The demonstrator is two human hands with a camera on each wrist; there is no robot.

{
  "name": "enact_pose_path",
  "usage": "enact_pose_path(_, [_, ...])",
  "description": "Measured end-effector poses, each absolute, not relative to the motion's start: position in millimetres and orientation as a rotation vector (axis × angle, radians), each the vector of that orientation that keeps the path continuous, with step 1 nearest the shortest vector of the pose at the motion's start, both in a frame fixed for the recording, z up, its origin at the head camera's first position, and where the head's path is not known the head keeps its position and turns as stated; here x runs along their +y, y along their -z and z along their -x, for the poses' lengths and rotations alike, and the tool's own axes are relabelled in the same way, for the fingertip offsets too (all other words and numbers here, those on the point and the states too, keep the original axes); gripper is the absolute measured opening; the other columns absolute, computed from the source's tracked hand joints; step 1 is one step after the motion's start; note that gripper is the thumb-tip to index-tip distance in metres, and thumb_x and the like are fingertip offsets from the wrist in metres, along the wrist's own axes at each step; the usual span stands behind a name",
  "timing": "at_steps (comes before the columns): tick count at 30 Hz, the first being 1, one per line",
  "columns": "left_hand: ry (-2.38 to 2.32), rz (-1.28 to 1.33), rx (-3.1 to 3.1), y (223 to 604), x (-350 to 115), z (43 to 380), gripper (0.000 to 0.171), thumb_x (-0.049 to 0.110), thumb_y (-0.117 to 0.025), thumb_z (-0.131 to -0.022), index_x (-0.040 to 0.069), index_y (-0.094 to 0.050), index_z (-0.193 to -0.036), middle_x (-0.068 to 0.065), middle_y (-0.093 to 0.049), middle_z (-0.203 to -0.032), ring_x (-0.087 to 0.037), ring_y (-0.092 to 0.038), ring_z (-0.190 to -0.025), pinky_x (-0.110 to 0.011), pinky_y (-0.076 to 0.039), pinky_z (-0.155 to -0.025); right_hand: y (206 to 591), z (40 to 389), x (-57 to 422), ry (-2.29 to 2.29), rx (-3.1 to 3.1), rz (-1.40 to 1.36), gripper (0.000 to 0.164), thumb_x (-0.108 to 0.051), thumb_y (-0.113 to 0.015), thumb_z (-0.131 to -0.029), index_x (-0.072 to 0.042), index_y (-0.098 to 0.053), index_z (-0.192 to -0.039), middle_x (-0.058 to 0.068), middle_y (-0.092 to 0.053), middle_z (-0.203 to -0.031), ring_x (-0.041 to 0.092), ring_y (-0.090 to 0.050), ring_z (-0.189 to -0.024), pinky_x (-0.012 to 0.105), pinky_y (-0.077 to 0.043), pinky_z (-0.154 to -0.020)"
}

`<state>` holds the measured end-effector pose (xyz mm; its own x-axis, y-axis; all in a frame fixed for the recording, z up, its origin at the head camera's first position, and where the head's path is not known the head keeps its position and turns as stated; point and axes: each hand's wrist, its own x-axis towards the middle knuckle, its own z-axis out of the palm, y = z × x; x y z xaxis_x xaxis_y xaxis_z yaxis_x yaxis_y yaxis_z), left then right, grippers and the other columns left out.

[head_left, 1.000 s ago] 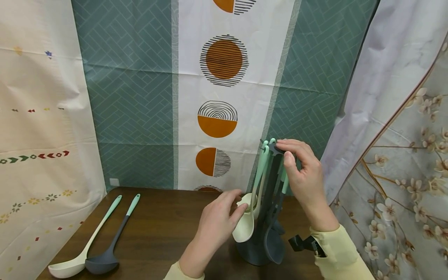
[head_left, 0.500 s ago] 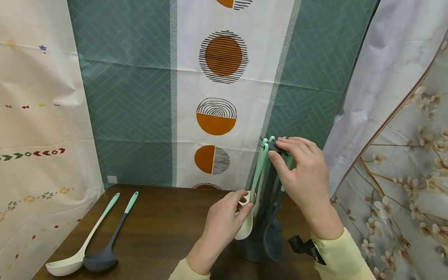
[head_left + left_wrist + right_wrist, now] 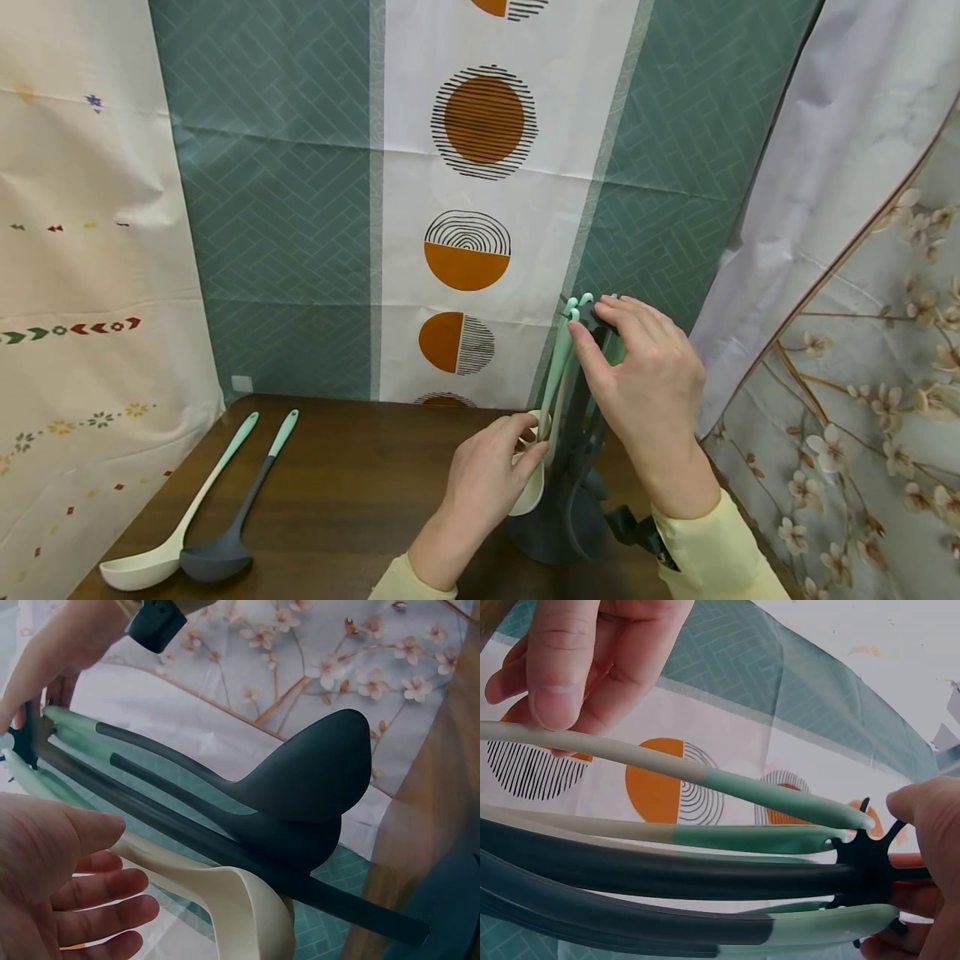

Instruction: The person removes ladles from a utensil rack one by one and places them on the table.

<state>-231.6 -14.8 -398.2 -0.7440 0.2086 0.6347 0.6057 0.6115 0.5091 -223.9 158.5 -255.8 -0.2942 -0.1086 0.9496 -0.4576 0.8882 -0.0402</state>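
Note:
A dark utensil stand holds several hanging utensils with mint handle ends. My right hand grips its star-shaped top, thumb on the near side and fingers on the far side. My left hand is at the lower handle of a hanging cream spoon. In the right wrist view, its thumb tip lies right at the cream handle, with fingers behind. The left fingers look loosely bent in the left wrist view. Dark grey utensils hang on the stand's other side.
A cream ladle and a dark grey ladle lie side by side at the left of the brown table. Patterned cloths hang behind and on both sides. A black wrist camera sits on my right wrist.
My left hand has moved right and slightly up, to the cream spoon's handle. My right thumb has moved left toward the hooked handle ends, while the right hand stays at the stand's top.

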Motion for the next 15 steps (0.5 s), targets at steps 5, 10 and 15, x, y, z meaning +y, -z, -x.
enact_pose_path(5, [1.013,0.653,-2.319,400.9,-13.7,231.4,0.021,0.025,-0.087,-0.099,0.016,-0.078,-0.116,0.005,-0.077,-0.101,-0.015,-0.075,-0.088,-0.027,-0.057,-0.071,257.7,224.8,157.4,-0.357,-1.841,-0.405,0.042,-0.041,-0.071,-0.106,-0.003,-0.083,-0.121,0.015,-0.081,-0.122,0.036,-0.075,-0.118,0.058,-0.058,-0.099])
enact_pose_path(10, [1.003,0.653,-2.316,401.7,-14.4,231.7,0.017,0.025,-0.087,-0.099,0.018,-0.077,-0.112,0.006,-0.076,-0.100,-0.015,-0.074,-0.086,-0.027,-0.056,-0.070,258.5,225.9,157.4,-0.359,-1.832,-0.410,0.044,-0.042,-0.067,-0.108,-0.003,-0.083,-0.121,0.015,-0.081,-0.122,0.036,-0.075,-0.119,0.058,-0.058,-0.100])
enact_pose_path(15, [0.988,0.649,-2.329,401.0,-14.9,230.9,0.015,0.025,-0.087,-0.099,0.020,-0.078,-0.109,0.007,-0.076,-0.098,-0.013,-0.073,-0.084,-0.027,-0.056,-0.070,259.3,228.2,157.6,-0.403,-1.809,-0.428,0.040,-0.038,-0.070,-0.106,-0.004,-0.084,-0.120,0.013,-0.081,-0.121,0.035,-0.075,-0.119,0.059,-0.058,-0.099])
